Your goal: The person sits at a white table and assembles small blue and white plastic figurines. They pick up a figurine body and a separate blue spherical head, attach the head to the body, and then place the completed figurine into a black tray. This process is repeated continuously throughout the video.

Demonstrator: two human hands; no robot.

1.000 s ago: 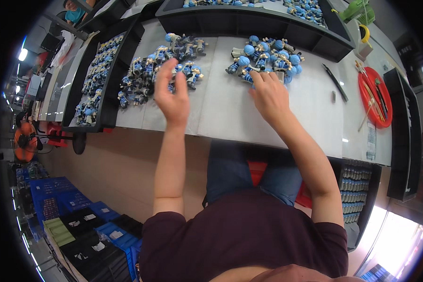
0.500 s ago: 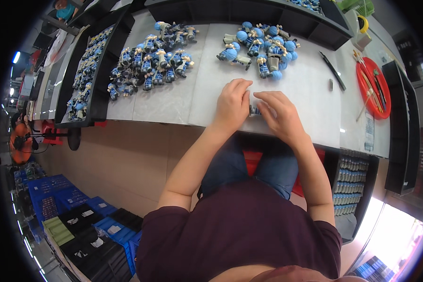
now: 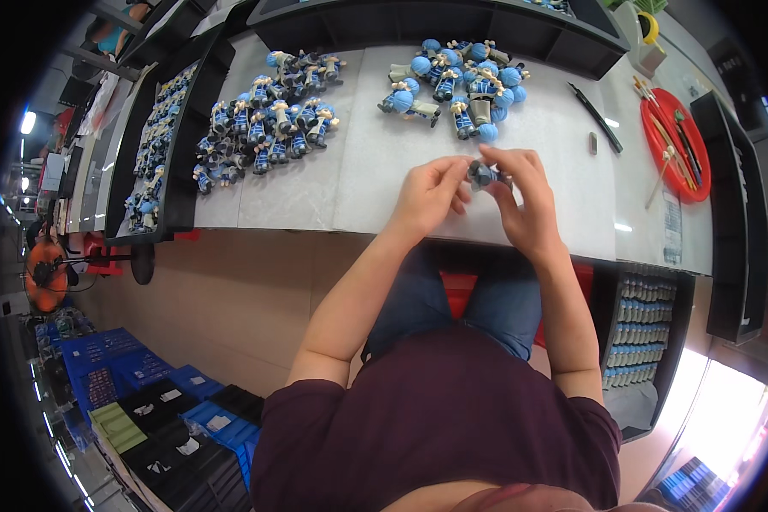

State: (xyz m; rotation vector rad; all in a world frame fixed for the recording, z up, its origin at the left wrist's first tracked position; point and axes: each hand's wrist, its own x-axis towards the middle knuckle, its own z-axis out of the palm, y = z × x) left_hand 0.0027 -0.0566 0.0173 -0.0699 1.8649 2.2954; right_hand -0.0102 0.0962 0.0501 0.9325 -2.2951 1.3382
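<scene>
Both hands meet just above the near edge of the pale worktop (image 3: 316, 188), the left hand (image 3: 427, 198) and right hand (image 3: 525, 200) pinching a small dark figure piece (image 3: 482, 176) between fingertips, lifted close for fine handling. Two heaps of blue-headed figures (image 3: 461, 81) lie farther back, within reach.

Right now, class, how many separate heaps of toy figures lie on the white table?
2: the left heap beside the black tray, and the right heap beyond the hands. More may be hidden.
</scene>
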